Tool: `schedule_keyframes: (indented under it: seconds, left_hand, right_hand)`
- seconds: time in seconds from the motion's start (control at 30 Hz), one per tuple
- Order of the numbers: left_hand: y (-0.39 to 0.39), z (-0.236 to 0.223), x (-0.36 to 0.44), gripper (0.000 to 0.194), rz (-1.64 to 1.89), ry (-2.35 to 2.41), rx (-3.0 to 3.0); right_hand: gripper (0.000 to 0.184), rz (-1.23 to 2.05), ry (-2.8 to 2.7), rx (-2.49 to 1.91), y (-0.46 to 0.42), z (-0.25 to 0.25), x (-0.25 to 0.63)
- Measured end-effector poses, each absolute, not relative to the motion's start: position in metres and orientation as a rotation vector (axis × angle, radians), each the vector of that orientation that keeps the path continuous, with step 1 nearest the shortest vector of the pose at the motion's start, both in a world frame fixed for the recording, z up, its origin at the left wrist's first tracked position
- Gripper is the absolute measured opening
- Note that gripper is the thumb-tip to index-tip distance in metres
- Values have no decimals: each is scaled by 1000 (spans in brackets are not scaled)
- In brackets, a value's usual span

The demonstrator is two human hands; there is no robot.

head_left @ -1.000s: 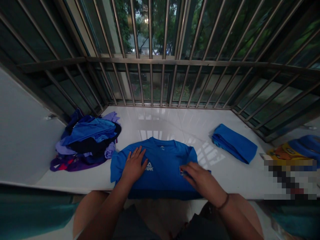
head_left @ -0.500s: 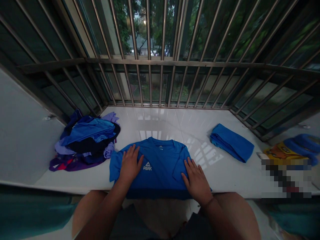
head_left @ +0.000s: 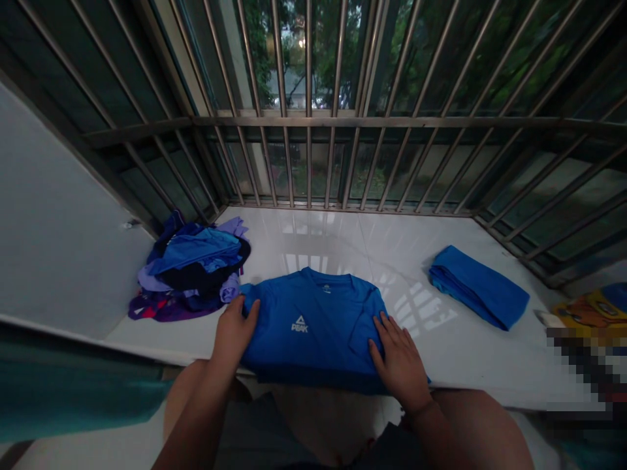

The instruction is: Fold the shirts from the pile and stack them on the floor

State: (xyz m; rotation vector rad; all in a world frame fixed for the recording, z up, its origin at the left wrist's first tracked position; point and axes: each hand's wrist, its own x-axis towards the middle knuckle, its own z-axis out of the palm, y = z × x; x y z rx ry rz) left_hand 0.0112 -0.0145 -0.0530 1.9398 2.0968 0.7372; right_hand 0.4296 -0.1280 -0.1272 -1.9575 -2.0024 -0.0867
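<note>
A wide ledge of glossy white tile [head_left: 333, 238] is spread across the middle of the frame, crossed by a thin seam and streaked with pale window reflections. It is closed in along the top by a railing of upright metal bars [head_left: 313, 122], behind which dark window panes [head_left: 321, 163] and green foliage [head_left: 323, 46] can be seen. The left edge is bounded by a plain pale wall [head_left: 59, 222], and the lower left is filled by teal fabric [head_left: 73, 398].

At lower centre, a blue short-sleeved T-shirt with a white PEAK logo [head_left: 326, 352] is laid at the ledge's front edge, collar toward the window. Its right side is pressed by the right hand [head_left: 399, 359], spread flat with fingers apart. Its left sleeve is touched by the left hand [head_left: 236, 329], thumb held away from the forefinger; whether cloth is gripped cannot be told.

A crumpled heap of blue, black and purple clothes [head_left: 196, 264] is piled at left; a folded blue cloth [head_left: 477, 287] is set at right, near a yellow-and-blue printed item [head_left: 590, 310].
</note>
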Motion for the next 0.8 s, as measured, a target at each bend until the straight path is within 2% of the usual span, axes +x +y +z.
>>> schedule_keyframes:
  seconds: [0.07,0.2,0.33,0.43,0.53,0.67,0.77,0.8]
  left_hand:
    - [-22,-44,29,37,789,1807,2126]
    - [-35,-41,54,47,508,1384,2255]
    - [-8,-50,52,41,448,1585,2176]
    - [36,-54,42,41,365,1832,2123]
    - [81,-53,38,42,248,1838,2088]
    - [126,-48,39,21,69,1712,2050]
    - [152,-43,41,23,0,1614,2022]
    - [162,-40,42,24,8,1603,2017]
  right_hand:
    - [59,-81,-1982,-1954,-128,-128,429]
    - [61,-23,-1966,-1972,-129,-133,429]
    - [59,77,-1979,-1979,-125,-125,435]
    - [53,167,-1949,-1984,-101,-98,443]
    - [51,225,-1897,-2125,-59,-67,454]
    - [37,368,-1906,-2256,1,-48,469]
    - [16,520,-1938,-2262,34,-47,476]
    - [15,544,-1928,-2259,43,-45,478]
